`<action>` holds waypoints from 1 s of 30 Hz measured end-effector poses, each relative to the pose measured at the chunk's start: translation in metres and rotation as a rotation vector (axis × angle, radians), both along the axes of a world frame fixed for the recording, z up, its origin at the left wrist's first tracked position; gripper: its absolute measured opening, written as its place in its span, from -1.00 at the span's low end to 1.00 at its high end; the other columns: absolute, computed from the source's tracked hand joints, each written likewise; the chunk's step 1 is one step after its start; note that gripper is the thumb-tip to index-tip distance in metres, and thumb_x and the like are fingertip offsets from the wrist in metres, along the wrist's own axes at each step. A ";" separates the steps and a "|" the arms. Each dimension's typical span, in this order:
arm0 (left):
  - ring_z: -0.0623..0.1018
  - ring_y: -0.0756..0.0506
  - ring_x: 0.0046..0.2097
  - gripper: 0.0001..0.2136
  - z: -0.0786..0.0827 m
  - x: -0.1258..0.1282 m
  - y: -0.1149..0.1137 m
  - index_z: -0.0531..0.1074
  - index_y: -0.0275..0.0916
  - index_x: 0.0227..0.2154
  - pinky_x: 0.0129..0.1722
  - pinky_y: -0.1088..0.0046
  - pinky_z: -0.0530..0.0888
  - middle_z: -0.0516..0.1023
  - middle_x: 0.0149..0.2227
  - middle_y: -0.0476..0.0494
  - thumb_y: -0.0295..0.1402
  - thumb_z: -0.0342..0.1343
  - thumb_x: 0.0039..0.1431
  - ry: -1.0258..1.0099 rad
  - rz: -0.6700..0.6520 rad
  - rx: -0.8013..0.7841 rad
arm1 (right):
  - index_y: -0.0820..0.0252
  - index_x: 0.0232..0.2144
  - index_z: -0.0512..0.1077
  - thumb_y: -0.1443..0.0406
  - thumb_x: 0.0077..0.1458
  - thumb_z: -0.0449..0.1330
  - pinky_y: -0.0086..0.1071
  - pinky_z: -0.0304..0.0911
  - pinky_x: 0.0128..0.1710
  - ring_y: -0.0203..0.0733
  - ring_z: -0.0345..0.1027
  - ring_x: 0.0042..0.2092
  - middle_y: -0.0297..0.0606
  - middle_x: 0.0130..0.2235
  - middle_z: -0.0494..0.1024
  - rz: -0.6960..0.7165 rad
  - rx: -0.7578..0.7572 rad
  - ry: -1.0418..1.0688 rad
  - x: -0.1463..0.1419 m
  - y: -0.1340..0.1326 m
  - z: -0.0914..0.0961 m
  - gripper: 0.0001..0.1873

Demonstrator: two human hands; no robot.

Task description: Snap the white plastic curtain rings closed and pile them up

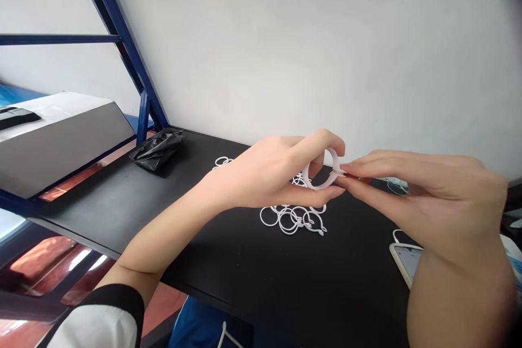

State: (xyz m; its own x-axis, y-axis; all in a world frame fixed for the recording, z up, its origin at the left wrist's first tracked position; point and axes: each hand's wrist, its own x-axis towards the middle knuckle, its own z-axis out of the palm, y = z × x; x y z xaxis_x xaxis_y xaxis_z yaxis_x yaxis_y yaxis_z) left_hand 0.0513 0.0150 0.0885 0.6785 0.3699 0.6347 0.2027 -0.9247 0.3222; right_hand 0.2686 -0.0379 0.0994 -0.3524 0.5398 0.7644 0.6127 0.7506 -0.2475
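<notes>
The right hand pinches the tabbed ends of a white ring between thumb and fingertips, at the ring's right side. The left hand grips the same ring from the left, its fingers curled over the far side and its thumb pressed along the near side. The ring is held above the black table, its opening facing the near side. Below and near the left hand, a cluster of loose white rings lies overlapping on the tabletop; further rings are partly hidden behind that hand. To the right, a phone lies partly covered by the right forearm, with a white cable beside its far end. At the far left of the tabletop rests a crumpled black plastic bag. A blue metal frame stands beyond it, against the pale wall.
</notes>
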 end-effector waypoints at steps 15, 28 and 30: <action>0.41 0.06 -0.53 -0.82 -0.003 0.004 0.008 0.30 -0.22 -0.29 -0.54 0.53 0.30 0.47 -0.51 0.05 -0.21 0.02 0.22 -0.048 0.136 0.389 | -0.15 -0.31 0.58 0.39 0.04 0.38 -0.20 0.46 -0.40 -0.11 0.57 -0.34 -0.45 -0.35 0.66 0.004 -0.034 -0.007 -0.002 -0.002 0.002 -0.75; 0.26 0.09 -0.62 -0.79 -0.003 0.000 0.007 0.30 -0.24 -0.29 -0.59 0.57 0.27 0.32 -0.63 0.15 -0.17 0.00 0.28 -0.020 0.162 0.405 | -0.12 -0.32 0.61 0.45 0.00 0.38 -0.25 0.46 -0.49 -0.13 0.57 -0.39 -0.48 -0.39 0.67 0.023 0.014 0.022 -0.002 -0.003 0.004 -0.72; 0.24 0.10 -0.62 -0.78 -0.004 0.000 0.007 0.31 -0.25 -0.29 -0.59 0.58 0.26 0.30 -0.63 0.16 -0.17 0.01 0.28 -0.028 0.162 0.422 | -0.07 -0.34 0.61 0.48 0.00 0.37 -0.28 0.45 -0.53 -0.15 0.57 -0.42 -0.47 -0.40 0.67 0.039 0.052 0.002 -0.002 -0.002 0.005 -0.71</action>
